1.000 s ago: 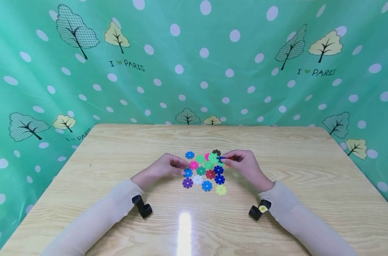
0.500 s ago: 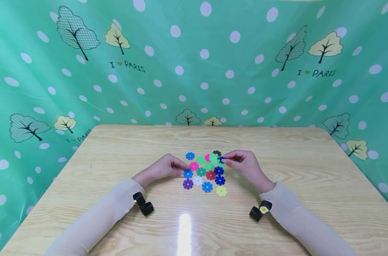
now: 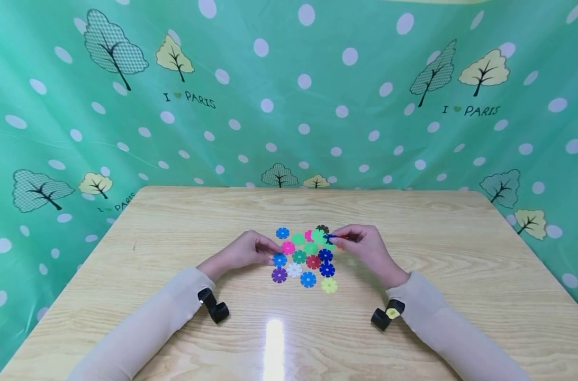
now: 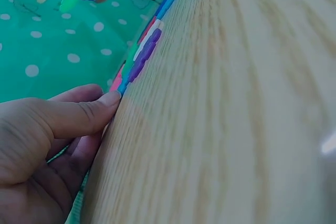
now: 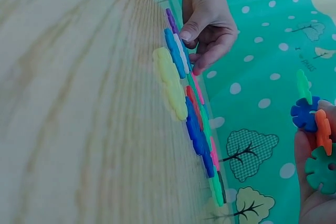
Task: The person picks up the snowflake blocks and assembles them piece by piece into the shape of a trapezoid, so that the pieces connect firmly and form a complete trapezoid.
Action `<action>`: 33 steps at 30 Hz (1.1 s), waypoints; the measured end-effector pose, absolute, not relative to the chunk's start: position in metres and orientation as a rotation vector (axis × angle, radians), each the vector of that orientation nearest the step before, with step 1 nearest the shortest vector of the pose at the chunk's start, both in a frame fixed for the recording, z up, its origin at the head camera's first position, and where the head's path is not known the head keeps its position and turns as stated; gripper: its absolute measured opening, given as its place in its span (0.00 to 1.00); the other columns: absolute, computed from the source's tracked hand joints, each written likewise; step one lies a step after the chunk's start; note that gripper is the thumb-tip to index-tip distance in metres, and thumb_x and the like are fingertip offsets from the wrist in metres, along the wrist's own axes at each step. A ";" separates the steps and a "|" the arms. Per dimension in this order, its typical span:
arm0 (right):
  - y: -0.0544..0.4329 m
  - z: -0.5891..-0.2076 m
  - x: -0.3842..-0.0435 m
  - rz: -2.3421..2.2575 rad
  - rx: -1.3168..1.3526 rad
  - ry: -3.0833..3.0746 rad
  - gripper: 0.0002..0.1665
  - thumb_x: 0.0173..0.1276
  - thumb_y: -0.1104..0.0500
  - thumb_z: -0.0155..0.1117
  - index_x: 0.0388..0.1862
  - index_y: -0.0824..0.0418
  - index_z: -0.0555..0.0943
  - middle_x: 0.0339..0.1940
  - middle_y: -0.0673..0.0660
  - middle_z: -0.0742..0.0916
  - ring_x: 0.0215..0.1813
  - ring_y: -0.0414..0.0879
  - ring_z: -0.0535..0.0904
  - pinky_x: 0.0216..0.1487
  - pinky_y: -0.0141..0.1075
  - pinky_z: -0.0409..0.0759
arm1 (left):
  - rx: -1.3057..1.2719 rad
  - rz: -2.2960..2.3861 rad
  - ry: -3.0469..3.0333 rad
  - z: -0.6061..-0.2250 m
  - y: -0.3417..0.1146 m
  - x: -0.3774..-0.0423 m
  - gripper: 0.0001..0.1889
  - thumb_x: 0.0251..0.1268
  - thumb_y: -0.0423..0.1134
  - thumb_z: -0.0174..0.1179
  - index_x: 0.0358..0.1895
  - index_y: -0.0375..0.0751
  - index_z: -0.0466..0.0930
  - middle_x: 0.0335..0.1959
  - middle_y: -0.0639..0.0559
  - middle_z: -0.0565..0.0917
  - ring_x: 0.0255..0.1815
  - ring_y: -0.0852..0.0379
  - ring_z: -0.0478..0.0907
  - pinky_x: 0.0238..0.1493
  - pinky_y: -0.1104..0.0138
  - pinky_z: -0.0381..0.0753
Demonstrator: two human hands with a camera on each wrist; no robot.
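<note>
My right hand [image 3: 365,246] pinches a small cluster of joined notched snowflake discs above the back right of the spread. In the right wrist view the cluster has a light green disc [image 5: 304,86], a dark blue disc [image 5: 305,114], an orange disc [image 5: 323,129] and a dark green disc [image 5: 321,169]. My left hand [image 3: 246,248] rests at the spread's left edge, thumb and forefinger apart. Its thumb tip is at the light blue disc [image 3: 279,260], its forefinger near the pink disc [image 3: 288,247]. The farther fingers are partly hidden.
Several loose discs lie flat on the wooden table [image 3: 174,222], including a purple disc [image 3: 279,275], a white disc [image 3: 294,270], a red disc [image 3: 313,262] and a yellow disc [image 3: 329,285]. A green patterned curtain [image 3: 289,95] hangs behind the table.
The left hand's fingertips have shifted slightly at the light blue disc, uncovering more of it. The right hand keeps its pinch on the disc cluster, almost still.
</note>
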State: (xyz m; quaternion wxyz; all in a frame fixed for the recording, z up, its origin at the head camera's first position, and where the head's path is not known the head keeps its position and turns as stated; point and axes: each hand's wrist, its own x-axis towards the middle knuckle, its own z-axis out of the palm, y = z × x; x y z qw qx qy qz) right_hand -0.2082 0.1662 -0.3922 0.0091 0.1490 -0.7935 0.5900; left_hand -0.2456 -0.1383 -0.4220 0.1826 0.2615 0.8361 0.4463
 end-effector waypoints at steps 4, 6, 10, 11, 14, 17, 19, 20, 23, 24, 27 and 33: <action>0.167 -0.393 -0.208 1.857 0.447 -2.481 0.08 0.60 0.65 0.67 0.38 0.68 0.84 0.39 0.64 0.87 0.32 0.41 0.81 0.32 0.31 0.80 | 0.738 1.282 2.344 -0.423 -0.139 -0.246 0.14 0.53 0.30 0.68 0.44 0.42 0.85 0.42 0.52 0.86 0.40 0.60 0.81 0.43 0.68 0.81; 0.167 -0.393 -0.209 1.864 0.441 -2.481 0.08 0.60 0.65 0.67 0.39 0.67 0.84 0.39 0.63 0.87 0.32 0.41 0.81 0.33 0.30 0.80 | 0.742 1.290 2.338 -0.423 -0.140 -0.247 0.14 0.52 0.29 0.68 0.44 0.41 0.85 0.42 0.51 0.86 0.40 0.59 0.81 0.43 0.68 0.81; 0.165 -0.391 -0.209 1.874 0.449 -2.467 0.08 0.61 0.67 0.66 0.39 0.69 0.84 0.40 0.65 0.86 0.32 0.40 0.80 0.31 0.28 0.79 | 0.745 1.289 2.330 -0.423 -0.141 -0.247 0.14 0.52 0.29 0.68 0.44 0.40 0.84 0.41 0.50 0.86 0.39 0.58 0.81 0.42 0.68 0.81; 0.164 -0.388 -0.207 1.872 0.460 -2.462 0.08 0.61 0.68 0.66 0.39 0.70 0.83 0.39 0.67 0.86 0.32 0.40 0.80 0.31 0.28 0.79 | 0.745 1.286 2.330 -0.423 -0.141 -0.247 0.14 0.51 0.29 0.68 0.44 0.40 0.84 0.41 0.50 0.86 0.39 0.58 0.81 0.42 0.68 0.81; 0.162 -0.378 -0.200 1.864 0.478 -2.455 0.08 0.61 0.70 0.65 0.38 0.72 0.83 0.39 0.68 0.86 0.31 0.38 0.79 0.31 0.27 0.79 | 0.766 1.277 2.328 -0.422 -0.141 -0.246 0.14 0.52 0.29 0.68 0.44 0.39 0.84 0.42 0.48 0.85 0.40 0.56 0.80 0.42 0.68 0.81; 0.159 -0.370 -0.194 1.845 0.505 -2.458 0.08 0.61 0.70 0.64 0.38 0.74 0.82 0.38 0.70 0.85 0.31 0.37 0.79 0.31 0.27 0.78 | 0.783 1.261 2.329 -0.422 -0.140 -0.246 0.15 0.52 0.30 0.68 0.46 0.40 0.84 0.44 0.48 0.85 0.41 0.56 0.80 0.43 0.68 0.81; 0.159 -0.369 -0.194 1.836 0.512 -2.460 0.07 0.61 0.70 0.64 0.38 0.73 0.82 0.38 0.70 0.85 0.30 0.37 0.79 0.30 0.27 0.78 | 0.780 1.250 2.330 -0.423 -0.139 -0.247 0.15 0.52 0.30 0.68 0.46 0.41 0.84 0.45 0.49 0.85 0.43 0.56 0.79 0.44 0.68 0.80; 0.159 -0.369 -0.193 1.832 0.513 -2.460 0.07 0.61 0.70 0.64 0.38 0.73 0.82 0.38 0.70 0.85 0.30 0.38 0.79 0.30 0.27 0.78 | 0.775 1.248 2.329 -0.423 -0.139 -0.247 0.16 0.52 0.30 0.68 0.47 0.41 0.84 0.45 0.50 0.85 0.43 0.57 0.79 0.44 0.68 0.80; 0.159 -0.369 -0.194 1.831 0.513 -2.457 0.07 0.61 0.70 0.64 0.38 0.73 0.83 0.38 0.70 0.85 0.30 0.38 0.79 0.30 0.27 0.77 | 0.762 1.248 2.330 -0.421 -0.139 -0.247 0.17 0.51 0.30 0.68 0.47 0.42 0.84 0.45 0.52 0.85 0.43 0.57 0.79 0.44 0.68 0.80; 0.159 -0.369 -0.194 1.836 0.508 -2.456 0.07 0.61 0.70 0.64 0.38 0.73 0.83 0.38 0.70 0.85 0.30 0.38 0.79 0.30 0.27 0.77 | 0.764 1.249 2.330 -0.421 -0.139 -0.247 0.17 0.51 0.30 0.68 0.47 0.42 0.84 0.44 0.52 0.85 0.43 0.57 0.79 0.44 0.67 0.80; 0.159 -0.368 -0.194 1.842 0.498 -2.460 0.07 0.61 0.70 0.65 0.38 0.73 0.83 0.38 0.70 0.85 0.30 0.38 0.79 0.30 0.27 0.77 | 0.770 1.240 2.334 -0.421 -0.139 -0.247 0.17 0.51 0.30 0.69 0.46 0.44 0.84 0.43 0.54 0.84 0.43 0.58 0.78 0.44 0.67 0.80; 0.160 -0.370 -0.194 1.826 0.508 -2.466 0.07 0.61 0.69 0.65 0.38 0.72 0.83 0.38 0.69 0.86 0.30 0.39 0.79 0.30 0.28 0.78 | 0.814 1.211 2.340 -0.422 -0.137 -0.248 0.16 0.52 0.30 0.68 0.46 0.44 0.84 0.41 0.55 0.82 0.41 0.57 0.76 0.42 0.67 0.79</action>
